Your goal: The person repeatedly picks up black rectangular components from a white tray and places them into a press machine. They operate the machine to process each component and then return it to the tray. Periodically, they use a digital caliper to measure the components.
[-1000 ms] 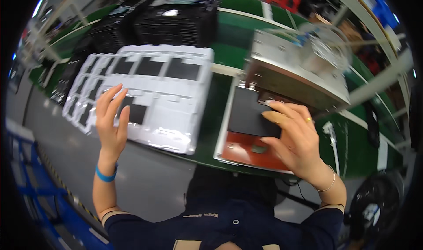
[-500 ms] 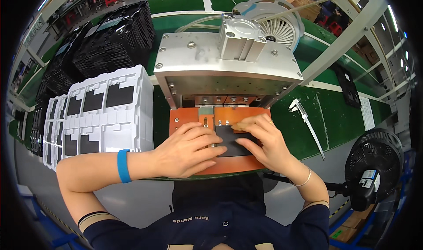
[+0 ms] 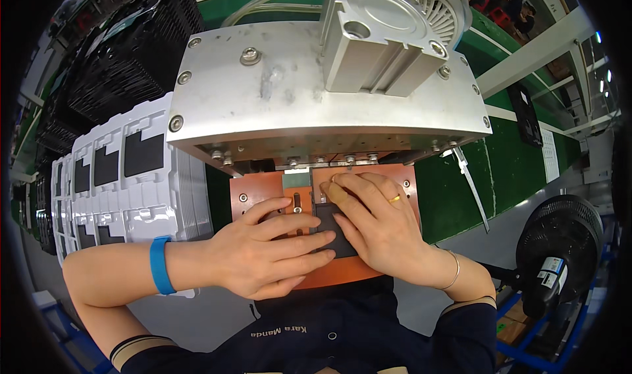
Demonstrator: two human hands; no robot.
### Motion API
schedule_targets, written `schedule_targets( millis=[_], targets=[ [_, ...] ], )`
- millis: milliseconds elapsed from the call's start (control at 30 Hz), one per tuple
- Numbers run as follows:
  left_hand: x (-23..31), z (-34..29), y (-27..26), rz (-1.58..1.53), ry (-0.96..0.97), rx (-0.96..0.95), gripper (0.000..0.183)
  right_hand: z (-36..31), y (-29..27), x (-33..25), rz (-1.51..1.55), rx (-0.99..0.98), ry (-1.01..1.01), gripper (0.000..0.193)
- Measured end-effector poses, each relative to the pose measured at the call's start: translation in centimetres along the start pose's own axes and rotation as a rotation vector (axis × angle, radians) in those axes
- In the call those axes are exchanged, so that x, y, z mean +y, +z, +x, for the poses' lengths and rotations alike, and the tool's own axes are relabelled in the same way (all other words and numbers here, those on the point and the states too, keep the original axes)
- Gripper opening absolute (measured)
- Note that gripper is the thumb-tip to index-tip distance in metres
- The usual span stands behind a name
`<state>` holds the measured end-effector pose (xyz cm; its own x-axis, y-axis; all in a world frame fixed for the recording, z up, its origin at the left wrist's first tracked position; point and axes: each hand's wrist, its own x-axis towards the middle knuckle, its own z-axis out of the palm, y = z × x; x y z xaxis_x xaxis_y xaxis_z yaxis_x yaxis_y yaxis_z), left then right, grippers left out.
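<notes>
A dark grey flat piece (image 3: 337,245) lies on the orange fixture plate (image 3: 342,272) beneath the metal press (image 3: 263,104). My left hand (image 3: 270,252) is spread open at its left side, with fingertips resting on the piece's left edge and the orange block (image 3: 297,199) there. Over the piece's right part lies my right hand (image 3: 378,229), its fingers stretched toward the far edge by small shiny metal tabs (image 3: 322,197). The right thumb stays apart from those fingers and touches the dark surface. Part of the piece is hidden under this hand.
White trays (image 3: 135,196) holding dark cut pieces are stacked at left, with black trays (image 3: 125,64) behind. A caliper (image 3: 471,186) lies on the green bench (image 3: 454,206) at right. A black fan (image 3: 559,249) stands at lower right.
The view has come closer to the press. My right fingers have shifted left along the far edge of the piece, toward the metal tabs. My left hand stays beside the piece.
</notes>
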<state>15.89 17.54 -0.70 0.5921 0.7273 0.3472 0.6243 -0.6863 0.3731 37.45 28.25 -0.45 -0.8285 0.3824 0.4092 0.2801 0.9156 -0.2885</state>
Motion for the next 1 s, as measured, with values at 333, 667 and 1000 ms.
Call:
schedule_targets(
  millis=[333, 667, 1000],
  targets=[
    [-0.3, 0.0, 0.3, 0.0, -0.015, 0.037, 0.04, -0.3, -0.2, 0.6, -0.003, -0.054, 0.03, 0.04],
    [-0.7, -0.8, 0.9, 0.006, -0.038, 0.009, 0.047, -3.7, -2.7, 0.2, 0.17, -0.103, 0.108, 0.043],
    [-0.6, 0.3, 0.3, -0.007, -0.207, -0.018, 0.06, -0.5, -1.9, 2.8, 0.252, -0.027, 0.071, 0.033]
  ],
)
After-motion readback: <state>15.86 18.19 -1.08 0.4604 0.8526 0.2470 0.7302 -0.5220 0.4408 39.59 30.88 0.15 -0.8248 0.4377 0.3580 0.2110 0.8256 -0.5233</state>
